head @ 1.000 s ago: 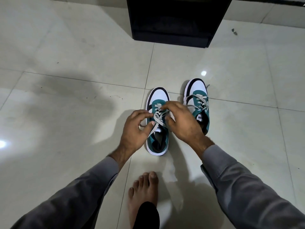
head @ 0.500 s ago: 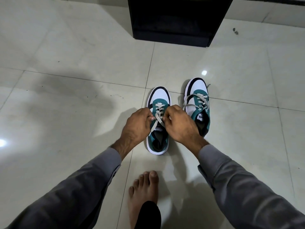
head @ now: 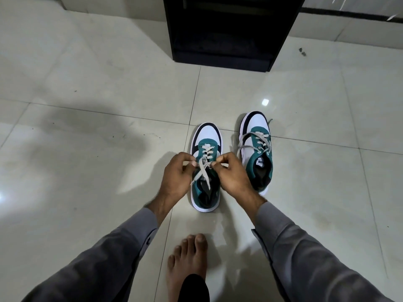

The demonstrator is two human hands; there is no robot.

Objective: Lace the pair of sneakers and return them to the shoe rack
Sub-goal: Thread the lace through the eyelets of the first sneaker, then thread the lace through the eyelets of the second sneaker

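Two white, teal and black sneakers stand side by side on the tiled floor, toes pointing away from me. The left sneaker (head: 206,140) has its grey lace (head: 201,168) crossed over the tongue. My left hand (head: 176,178) pinches the lace on the shoe's left side, and my right hand (head: 233,175) pinches it on the right side. Two loose lace ends hang down over the shoe's opening. The right sneaker (head: 257,149) stands untouched, its lace lying loosely across the eyelets.
A black shoe rack (head: 226,29) stands on the floor straight ahead, beyond the sneakers. My bare foot (head: 187,260) rests on the tiles just below my hands. Glossy tile floor (head: 87,149) spreads to the left and right.
My hands have drawn apart and back toward me over the left sneaker, pulling the lace outward. More of the laced toe section now shows.
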